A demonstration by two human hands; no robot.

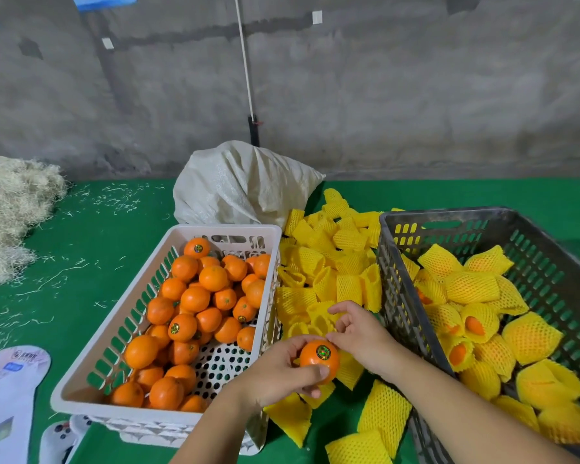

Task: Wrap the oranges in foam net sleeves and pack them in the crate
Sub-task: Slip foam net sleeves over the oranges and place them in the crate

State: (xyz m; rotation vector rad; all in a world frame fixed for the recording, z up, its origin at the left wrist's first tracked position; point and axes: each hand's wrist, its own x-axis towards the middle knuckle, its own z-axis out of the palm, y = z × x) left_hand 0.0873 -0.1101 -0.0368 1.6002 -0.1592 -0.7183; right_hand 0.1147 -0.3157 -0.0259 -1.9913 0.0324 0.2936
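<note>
My left hand (282,373) grips a bare orange (319,360) with a round sticker on top, held above the green table between the two crates. My right hand (359,333) is just right of it, fingertips touching the orange's upper right edge, fingers loosely curled over the pile of empty yellow foam net sleeves (329,272). The white crate (168,262) on the left holds several unwrapped oranges (195,299). The dark grey crate (399,296) on the right holds several oranges wrapped in yellow sleeves (472,286).
A white woven sack (241,182) lies behind the white crate. Pale straw-like fibre (10,209) is heaped at the far left. A printed card (7,390) and a white controller (61,437) lie at the lower left. More sleeves (382,413) lie near the front edge.
</note>
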